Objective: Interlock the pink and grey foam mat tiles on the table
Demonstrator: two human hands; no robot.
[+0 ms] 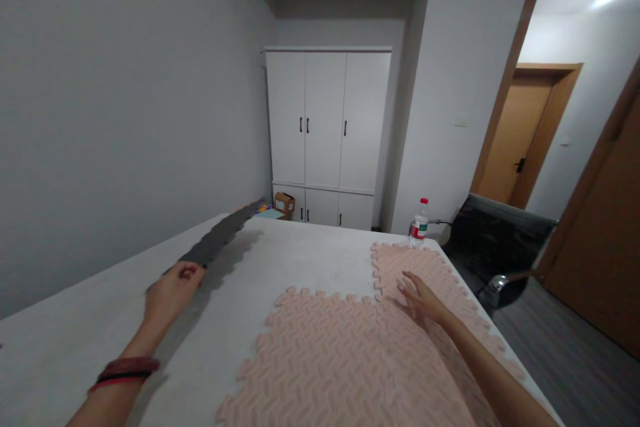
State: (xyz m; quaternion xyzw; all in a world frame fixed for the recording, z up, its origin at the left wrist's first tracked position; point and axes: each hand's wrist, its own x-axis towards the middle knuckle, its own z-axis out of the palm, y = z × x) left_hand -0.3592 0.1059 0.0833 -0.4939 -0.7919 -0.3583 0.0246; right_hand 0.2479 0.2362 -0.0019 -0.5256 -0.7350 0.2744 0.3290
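Observation:
My left hand (175, 290) grips the near edge of a dark grey foam mat tile (220, 237). The tile is raised off the table at a slant and seen almost edge-on, its toothed rim throwing a shadow. Pink foam mat tiles (320, 353) with a woven-looking pattern lie flat on the white table, joined along a seam and forming an L shape. Over the right-hand part of the pink mat (400, 260), my right hand (420, 300) is held with fingers apart and nothing in them. Whether its fingertips touch the mat I cannot tell.
A plastic bottle (419, 223) with a red cap stands at the table's far right corner. Beyond the right edge is a black chair (490, 240). A cardboard box (285, 204) sits past the far edge, before a white cabinet (325, 120). A wall runs along the left.

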